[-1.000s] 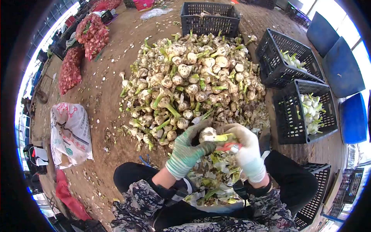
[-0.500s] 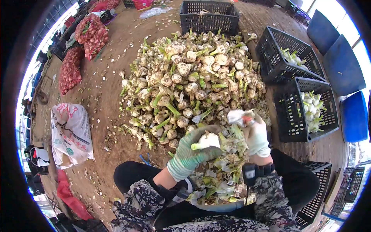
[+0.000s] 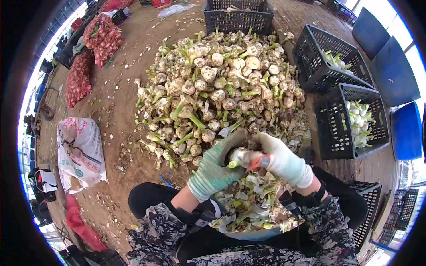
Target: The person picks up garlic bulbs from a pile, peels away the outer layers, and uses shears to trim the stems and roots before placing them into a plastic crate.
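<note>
A white bulb with a short green stem (image 3: 239,156) is held by my left hand (image 3: 218,166), gloved in green and white, its fingers curled round the bulb. My right hand (image 3: 283,160), in a pale glove, is closed on a red-handled tool (image 3: 258,163) whose end meets the bulb; the blade is hidden. Both hands are close together over a blue-rimmed container (image 3: 262,235) filled with peeled skins (image 3: 248,199). Just beyond them lies a large pile of unpeeled bulbs (image 3: 213,95) with green stems.
Two black crates (image 3: 330,144) (image 3: 306,55) with peeled bulbs stand at the right, and another crate (image 3: 237,20) behind the pile. Red net sacks (image 3: 103,40) and a white sack (image 3: 80,153) lie at the left. Blue panels (image 3: 395,73) stand at the far right.
My right hand has moved left and down with the red-handled tool, from beside the pile to the bulb in my left hand. The view has shifted slightly.
</note>
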`<state>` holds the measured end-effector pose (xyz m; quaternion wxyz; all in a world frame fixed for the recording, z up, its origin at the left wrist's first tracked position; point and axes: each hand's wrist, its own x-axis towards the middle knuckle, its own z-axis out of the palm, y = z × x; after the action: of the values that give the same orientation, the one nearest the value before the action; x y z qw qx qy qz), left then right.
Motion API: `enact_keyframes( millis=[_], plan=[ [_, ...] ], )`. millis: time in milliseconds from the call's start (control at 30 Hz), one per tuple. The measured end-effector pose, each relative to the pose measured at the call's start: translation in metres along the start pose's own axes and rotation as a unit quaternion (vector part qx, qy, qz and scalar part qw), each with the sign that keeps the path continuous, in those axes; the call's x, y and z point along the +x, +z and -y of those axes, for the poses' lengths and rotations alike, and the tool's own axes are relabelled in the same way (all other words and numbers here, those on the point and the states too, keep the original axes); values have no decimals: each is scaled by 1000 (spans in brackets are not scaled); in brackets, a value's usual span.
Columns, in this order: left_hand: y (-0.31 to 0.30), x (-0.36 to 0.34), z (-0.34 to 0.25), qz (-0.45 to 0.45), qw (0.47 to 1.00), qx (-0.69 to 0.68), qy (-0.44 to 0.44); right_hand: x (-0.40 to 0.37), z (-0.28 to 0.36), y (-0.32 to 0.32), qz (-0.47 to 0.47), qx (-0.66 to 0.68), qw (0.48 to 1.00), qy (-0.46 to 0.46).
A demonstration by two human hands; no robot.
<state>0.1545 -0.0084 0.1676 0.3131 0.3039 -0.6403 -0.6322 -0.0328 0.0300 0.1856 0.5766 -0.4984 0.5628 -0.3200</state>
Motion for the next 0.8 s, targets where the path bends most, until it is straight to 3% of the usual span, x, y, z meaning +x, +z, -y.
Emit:
enact_keyframes(
  millis=[33, 100, 133, 167, 233, 267, 300, 367, 467, 500, 533, 633, 700, 767, 800],
  plan=[
    [0, -1, 0, -1, 1000, 1, 0, -3, 16, -4, 63, 129, 985, 95],
    [0, -3, 1, 13, 999, -28, -27, -9, 12, -11, 28, 104, 994, 18],
    [1, -3, 1, 2, 1000, 20, -10, -1, 2, -8, -9, 40, 994, -103],
    [2, -4, 2, 2, 1000, 19, -12, -6, -6, -7, -9, 41, 994, -100],
    [3, -4, 4, -12, 999, 1, -38, -17, 2, -5, 14, 231, 973, -14],
    [1, -4, 3, -12, 999, 2, -38, -21, 24, 3, -10, 106, 992, 62],
    [-2, -3, 1, 2, 999, 9, -38, -17, -10, 13, -105, -58, 988, -97],
    [-3, -1, 1, 14, 999, 15, -37, -26, 11, 21, -172, -262, 934, -170],
    [1, -4, 4, -18, 999, -23, -13, -16, -15, 30, -201, -208, 947, -138],
    [4, -5, -1, -49, 992, -110, -37, -12, -23, 31, -211, -153, 957, -127],
    [7, -6, -5, -79, 976, -195, -60, -18, -4, 32, -230, -201, 944, -120],
    [17, -9, -11, -134, 953, -263, -70, -22, 4, 52, -239, -202, 938, -147],
    [10, -3, -7, -152, 962, -199, -108, -21, 9, 63, -227, -183, 934, -207],
    [4, -4, -7, -147, 956, -237, -87, -4, -7, 52, -244, -109, 956, -123],
    [2, -5, -11, -126, 960, -218, -125, 13, -31, 44, -309, -75, 943, -100]
  ],
)
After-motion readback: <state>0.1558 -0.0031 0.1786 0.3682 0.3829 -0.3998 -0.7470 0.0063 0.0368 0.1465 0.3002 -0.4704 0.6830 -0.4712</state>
